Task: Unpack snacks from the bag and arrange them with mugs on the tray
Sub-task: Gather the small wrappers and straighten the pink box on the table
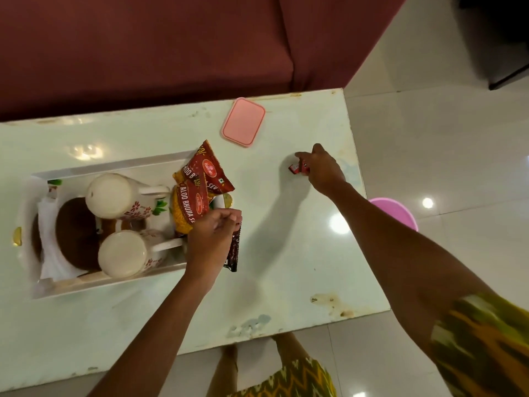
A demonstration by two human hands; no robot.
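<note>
Snack packets were seen at the right end of the tray (108, 167), which was set on the pale worktop (286, 253). Two red sev packets (206, 179) were propped against the tray's right edge, just beyond the left hand (210, 239). That hand was closed on a dark chocolate bar wrapper (234, 250), which was held hanging over the tray's right rim. Two white floral mugs (114, 196) were laid on their sides inside the tray, to the left of that hand. The right hand (320, 170) was stretched out over the worktop, well apart from the tray, its fingers pinched on a small red wrapped sweet (297, 168). A pink lid (243, 122) was left lying flat farther back.
</note>
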